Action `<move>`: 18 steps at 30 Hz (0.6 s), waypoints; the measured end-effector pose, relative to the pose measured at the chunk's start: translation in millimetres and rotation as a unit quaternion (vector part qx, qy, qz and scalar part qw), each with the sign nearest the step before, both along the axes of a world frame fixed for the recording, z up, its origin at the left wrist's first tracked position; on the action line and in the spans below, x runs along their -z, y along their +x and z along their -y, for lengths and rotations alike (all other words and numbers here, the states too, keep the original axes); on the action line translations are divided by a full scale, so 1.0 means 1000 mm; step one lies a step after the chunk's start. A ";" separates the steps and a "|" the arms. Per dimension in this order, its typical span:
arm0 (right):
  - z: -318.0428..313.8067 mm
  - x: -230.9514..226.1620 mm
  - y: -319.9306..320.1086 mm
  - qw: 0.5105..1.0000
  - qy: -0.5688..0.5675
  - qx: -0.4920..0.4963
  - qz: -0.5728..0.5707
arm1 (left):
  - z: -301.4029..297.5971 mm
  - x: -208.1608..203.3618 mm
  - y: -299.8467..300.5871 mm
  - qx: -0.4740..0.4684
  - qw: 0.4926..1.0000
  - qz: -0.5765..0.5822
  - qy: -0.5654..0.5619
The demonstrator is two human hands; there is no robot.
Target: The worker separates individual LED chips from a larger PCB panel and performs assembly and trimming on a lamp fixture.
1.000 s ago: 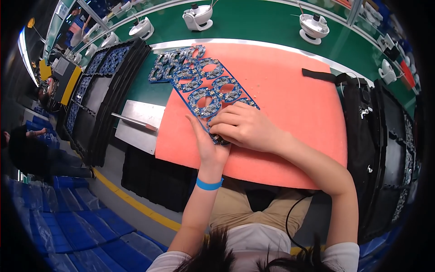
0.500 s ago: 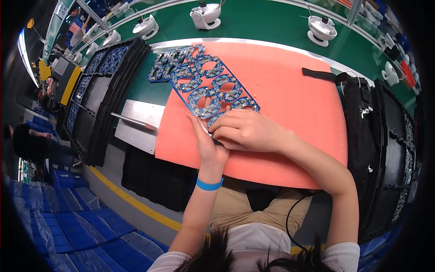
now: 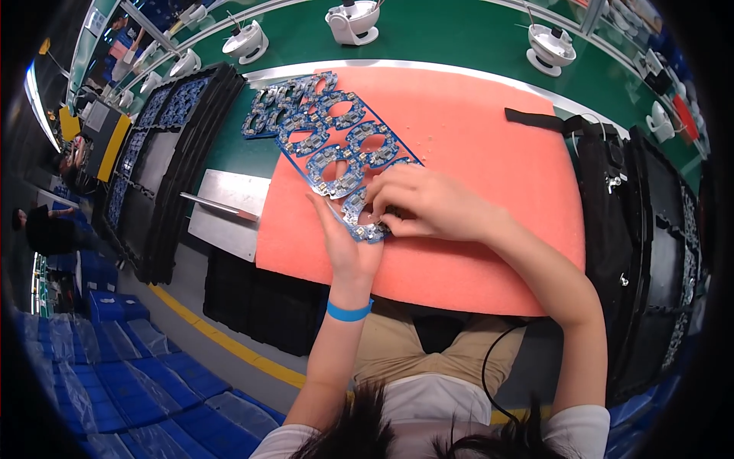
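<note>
A blue circuit board panel (image 3: 334, 183) made of several ring-shaped boards slants over a pink foam mat (image 3: 489, 206). My left hand (image 3: 349, 256) holds its near end from below, palm up, thumb along the left edge; most of its fingers are hidden under the boards. Bent over the nearest ring-shaped circuit board (image 3: 358, 218), my right hand (image 3: 432, 203) pinches that board's right side with curled fingers. A second circuit board panel (image 3: 264, 115) lies beyond, at the far left of the mat.
Black trays (image 3: 180, 164) of circuit boards are stacked at left, beside a metal plate with a raised bar (image 3: 222, 206). A black bag with a strap (image 3: 604, 191) and another black tray (image 3: 665, 252) stand at right. White devices (image 3: 550, 50) line the green bench behind. Small crumbs dot the mat.
My right hand has shifted slightly right and its fingers have lifted, so more of the nearest ring-shaped board shows. The left hand still holds the panel.
</note>
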State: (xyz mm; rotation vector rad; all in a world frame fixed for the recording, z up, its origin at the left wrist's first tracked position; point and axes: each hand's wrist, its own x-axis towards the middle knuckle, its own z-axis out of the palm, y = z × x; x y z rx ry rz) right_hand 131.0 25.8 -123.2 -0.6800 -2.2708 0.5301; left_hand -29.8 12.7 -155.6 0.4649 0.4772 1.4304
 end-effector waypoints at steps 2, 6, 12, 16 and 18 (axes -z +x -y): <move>-0.002 -0.005 0.005 0.996 -0.068 0.007 -0.062 | 0.000 0.001 -0.001 0.012 1.000 0.006 -0.001; -0.011 0.000 0.018 0.994 0.109 0.013 0.018 | 0.000 -0.003 0.001 0.005 1.000 0.016 0.000; -0.013 0.006 0.016 0.997 0.069 0.025 0.023 | -0.003 -0.003 0.005 0.006 1.000 0.020 -0.001; -0.015 -0.006 0.027 0.990 -0.115 0.048 -0.059 | -0.004 -0.003 0.003 0.011 1.000 0.016 0.003; -0.014 -0.012 0.034 0.998 -0.050 0.034 0.009 | -0.003 0.000 0.002 -0.005 1.000 0.025 -0.005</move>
